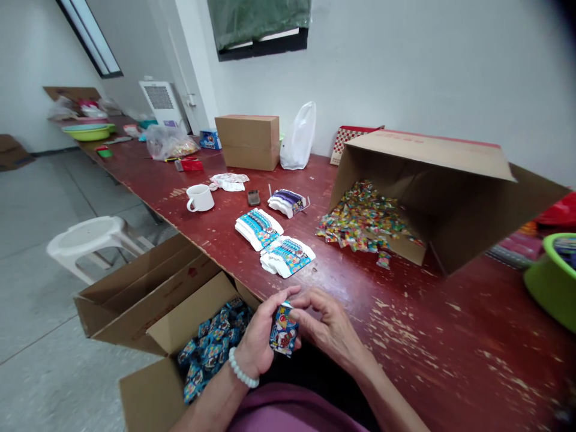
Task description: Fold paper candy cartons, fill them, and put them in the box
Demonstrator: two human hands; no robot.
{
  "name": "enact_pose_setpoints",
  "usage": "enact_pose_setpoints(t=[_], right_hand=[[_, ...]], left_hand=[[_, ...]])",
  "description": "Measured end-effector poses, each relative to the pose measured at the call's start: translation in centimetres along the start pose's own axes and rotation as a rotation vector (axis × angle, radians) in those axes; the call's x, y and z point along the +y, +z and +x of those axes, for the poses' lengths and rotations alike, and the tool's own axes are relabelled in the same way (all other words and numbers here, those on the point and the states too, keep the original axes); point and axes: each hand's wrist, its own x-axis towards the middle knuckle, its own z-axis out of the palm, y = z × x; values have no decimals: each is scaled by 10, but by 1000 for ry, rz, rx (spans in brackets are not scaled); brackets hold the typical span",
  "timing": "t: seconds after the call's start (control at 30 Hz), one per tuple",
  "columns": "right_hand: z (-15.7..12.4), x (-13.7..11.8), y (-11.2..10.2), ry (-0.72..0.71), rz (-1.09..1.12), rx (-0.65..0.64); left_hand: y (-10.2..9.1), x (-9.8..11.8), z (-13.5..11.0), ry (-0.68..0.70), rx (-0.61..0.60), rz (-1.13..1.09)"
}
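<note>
Head view showed both hands clasping a small packet [283, 333] at the near edge of the desk [450, 336], the left hand [261, 336] gripping its side and the right hand [326, 327] pinching its top. Just left of the packet stood an open box [180, 324] of similar blue packets; beyond it lay card stacks [274, 240].

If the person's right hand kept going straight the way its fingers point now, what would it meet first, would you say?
The right hand points left, toward the left hand. It already touches the small printed packet that both hands hold, so it would press into that packet, then probably the left hand's fingers right behind it.
</note>
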Motion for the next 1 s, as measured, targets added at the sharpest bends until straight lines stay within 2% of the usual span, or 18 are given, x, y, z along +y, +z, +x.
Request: enact_pose_setpoints(t=[0.07, 0.17, 0.23, 0.33, 0.4, 0.57, 0.73, 0.87, 1.0], right_hand=[[1, -1, 1, 115, 113, -16], [6, -3, 6, 281, 396, -31], [10, -5, 9, 335, 530, -16], [14, -7, 11, 349, 565, 7], [12, -7, 10, 283, 470, -2], [-3, -4, 7, -37, 50, -73], [-13, -2, 20, -194, -326, -48], [-9, 5, 35, -237, -581, -5], [-4, 9, 44, -253, -543, -38]], left_hand=[[0, -3, 0, 27, 12, 29], [2, -5, 0, 25, -3, 46], [3, -5, -1, 13, -7, 63], [1, -4, -1, 35, 27, 125], [-2, -3, -1, 60, 45, 140], [-12, -1, 3, 31, 10, 13], [-10, 0, 9, 127, 72, -104], [-7, 3, 9, 170, 116, -88], [-11, 4, 7, 124, 111, -66]])
